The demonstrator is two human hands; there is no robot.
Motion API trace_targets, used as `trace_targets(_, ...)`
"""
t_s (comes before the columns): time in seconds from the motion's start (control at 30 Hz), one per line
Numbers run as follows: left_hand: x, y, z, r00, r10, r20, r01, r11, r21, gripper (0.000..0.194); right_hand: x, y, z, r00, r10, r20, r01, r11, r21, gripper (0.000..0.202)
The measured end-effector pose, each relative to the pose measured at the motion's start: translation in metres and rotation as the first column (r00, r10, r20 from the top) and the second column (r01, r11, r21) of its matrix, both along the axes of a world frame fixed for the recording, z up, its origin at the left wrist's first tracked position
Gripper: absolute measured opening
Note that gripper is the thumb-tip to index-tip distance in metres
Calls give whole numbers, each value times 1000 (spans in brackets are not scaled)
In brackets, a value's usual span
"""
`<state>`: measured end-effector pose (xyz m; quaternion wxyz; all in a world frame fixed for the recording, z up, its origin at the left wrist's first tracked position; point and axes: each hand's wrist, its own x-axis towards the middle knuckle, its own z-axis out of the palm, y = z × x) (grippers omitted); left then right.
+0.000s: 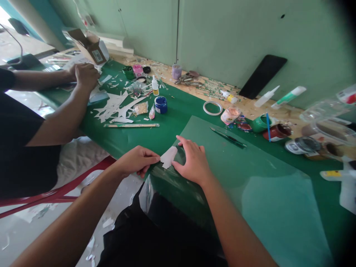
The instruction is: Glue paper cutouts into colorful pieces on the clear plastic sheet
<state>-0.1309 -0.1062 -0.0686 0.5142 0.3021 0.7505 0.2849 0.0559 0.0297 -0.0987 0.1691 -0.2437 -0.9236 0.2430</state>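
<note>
A small white cut piece of paper (168,157) with a jagged lower edge is at the green table's front edge, over a clear plastic sheet. My left hand (137,160) pinches its left corner between thumb and fingers. On the other side, my right hand (193,159) has its fingers spread and curved, with the thumb tip at the paper's lower right edge. A pen-like craft knife (228,137) lies on the sheet beyond my right hand.
At left, a co-worker's hands (85,76) work near white paper scraps (112,105). Several paint jars, including a blue one (161,105) and a green one (260,123), stand along the table. A tape roll (213,108) lies behind the sheet. A cardboard box (93,48) is far left.
</note>
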Motion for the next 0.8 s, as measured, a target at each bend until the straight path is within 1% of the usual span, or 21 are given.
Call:
trace_targets(0.23,3,1,-2,999,37,-20,-37,999,3,29,1,0,1,1000,3,-5,-3,1000,-20,76)
trace_targets(0.4,3,-1,-6,992,125,2,-125,992,31,26,5,4,1,996,-6,-86,-6,990,-140,67)
trace_targets(0.53,2,-2,-8,983,179,37,-180,983,43,25,8,6,-1,973,-37,-227,-19,970,-243,53)
trace_targets(0.6,1,-3,-8,980,190,58,-193,980,45,26,9,7,-3,941,-84,-328,-33,942,-333,41)
trace_targets(0.63,1,-3,-8,976,203,73,-207,977,47,26,9,8,-3,918,-123,-377,-38,919,-392,34)
trace_targets(0.73,0,-6,-6,955,262,141,-275,958,79,29,9,11,-6,838,-267,-475,-64,818,-572,20)
trace_targets(0.8,1,-9,-5,937,293,191,-319,940,123,31,9,15,-7,787,-346,-510,-98,747,-658,20)
